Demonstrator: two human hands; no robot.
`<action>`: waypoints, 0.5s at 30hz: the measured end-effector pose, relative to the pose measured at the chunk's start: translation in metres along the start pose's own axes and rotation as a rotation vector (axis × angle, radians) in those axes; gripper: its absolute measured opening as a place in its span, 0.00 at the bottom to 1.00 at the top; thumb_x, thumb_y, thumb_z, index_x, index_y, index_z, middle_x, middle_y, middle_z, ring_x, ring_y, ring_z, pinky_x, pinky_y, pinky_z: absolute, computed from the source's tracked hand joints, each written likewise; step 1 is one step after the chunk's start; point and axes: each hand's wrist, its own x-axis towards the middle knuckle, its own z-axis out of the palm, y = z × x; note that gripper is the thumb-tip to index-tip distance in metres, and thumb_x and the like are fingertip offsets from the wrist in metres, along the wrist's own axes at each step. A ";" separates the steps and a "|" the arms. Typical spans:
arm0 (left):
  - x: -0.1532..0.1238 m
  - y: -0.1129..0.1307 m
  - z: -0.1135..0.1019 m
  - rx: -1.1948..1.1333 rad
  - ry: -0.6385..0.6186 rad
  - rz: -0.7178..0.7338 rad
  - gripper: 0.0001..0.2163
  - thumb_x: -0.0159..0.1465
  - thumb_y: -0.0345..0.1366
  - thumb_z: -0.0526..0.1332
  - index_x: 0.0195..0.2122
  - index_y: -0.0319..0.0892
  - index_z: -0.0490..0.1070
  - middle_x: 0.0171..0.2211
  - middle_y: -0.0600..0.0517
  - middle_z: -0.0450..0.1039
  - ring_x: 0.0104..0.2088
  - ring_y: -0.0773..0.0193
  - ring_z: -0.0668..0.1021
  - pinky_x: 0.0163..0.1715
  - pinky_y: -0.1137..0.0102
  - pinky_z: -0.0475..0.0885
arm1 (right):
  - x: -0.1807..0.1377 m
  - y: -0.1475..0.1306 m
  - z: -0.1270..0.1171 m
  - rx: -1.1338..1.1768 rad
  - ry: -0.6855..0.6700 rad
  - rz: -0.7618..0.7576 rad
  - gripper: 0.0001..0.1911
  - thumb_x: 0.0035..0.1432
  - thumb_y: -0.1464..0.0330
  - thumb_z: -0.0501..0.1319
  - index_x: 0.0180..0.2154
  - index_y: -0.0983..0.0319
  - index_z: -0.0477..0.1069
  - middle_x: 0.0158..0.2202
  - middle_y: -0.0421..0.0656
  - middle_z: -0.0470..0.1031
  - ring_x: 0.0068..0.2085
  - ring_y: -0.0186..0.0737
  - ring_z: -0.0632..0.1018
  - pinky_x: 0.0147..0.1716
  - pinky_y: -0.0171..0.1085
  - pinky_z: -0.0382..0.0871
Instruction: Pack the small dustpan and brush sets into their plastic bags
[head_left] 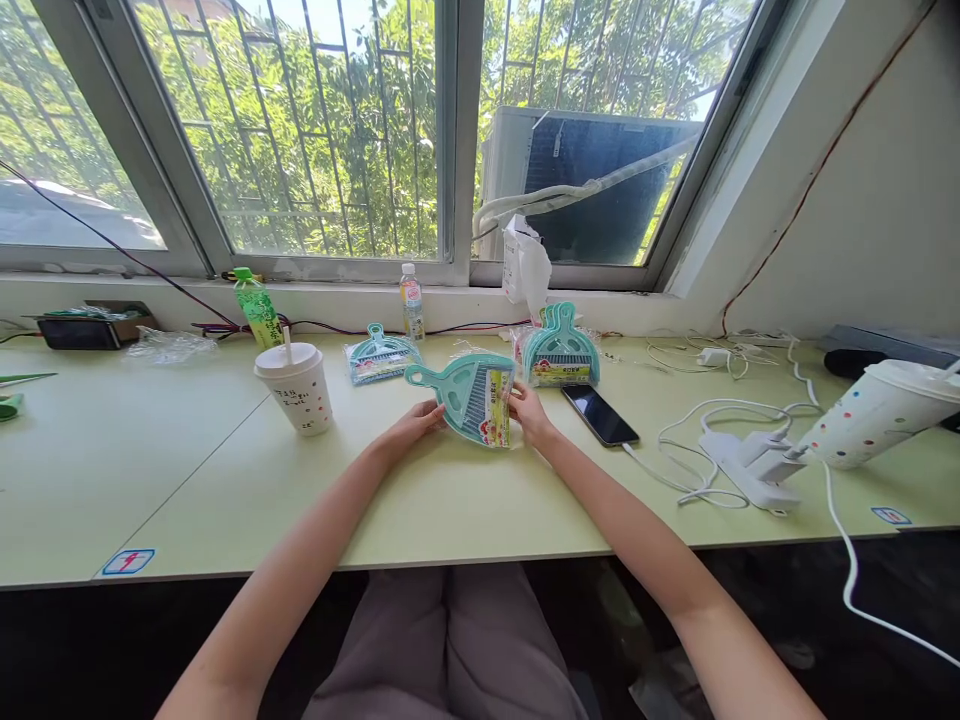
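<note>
Between my two hands a mint-green mini dustpan with brush (469, 400) is held up over the table, tilted, its handle toward the left. A yellow label and clear wrapping cover its right part. My left hand (420, 422) grips it below the handle, fingers partly hidden behind it. On the other side, my right hand (527, 408) pinches the label end. Behind to the right stands a stack of the same dustpans (561, 345) with a like label. Another wrapped dustpan set (381, 355) lies behind to the left.
A lidded paper cup (296, 390) and green bottle (257, 305) stand left; a small clear bottle (412, 300) is at the sill. To the right are a phone (600, 414), a power strip (750, 470) with white cables and a larger dotted cup (877, 415).
</note>
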 end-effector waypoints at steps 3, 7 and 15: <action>0.003 0.001 -0.009 -0.027 0.089 -0.064 0.28 0.54 0.58 0.64 0.45 0.39 0.74 0.48 0.40 0.76 0.47 0.51 0.79 0.47 0.60 0.72 | 0.007 -0.008 -0.011 -0.017 0.053 -0.021 0.20 0.45 0.63 0.70 0.41 0.61 0.70 0.35 0.44 0.79 0.34 0.40 0.80 0.35 0.39 0.75; -0.001 0.013 -0.022 0.001 0.183 -0.019 0.29 0.56 0.57 0.63 0.53 0.43 0.71 0.57 0.38 0.69 0.50 0.49 0.77 0.45 0.60 0.74 | 0.018 -0.019 -0.031 0.017 0.186 -0.054 0.18 0.43 0.65 0.71 0.38 0.61 0.71 0.33 0.43 0.80 0.33 0.40 0.79 0.32 0.38 0.75; 0.003 0.003 -0.007 0.186 0.114 -0.075 0.24 0.49 0.54 0.69 0.41 0.40 0.78 0.42 0.41 0.79 0.39 0.53 0.81 0.36 0.64 0.76 | 0.012 -0.013 -0.024 -0.018 0.076 -0.012 0.20 0.40 0.64 0.73 0.36 0.61 0.71 0.33 0.43 0.80 0.32 0.40 0.79 0.32 0.38 0.75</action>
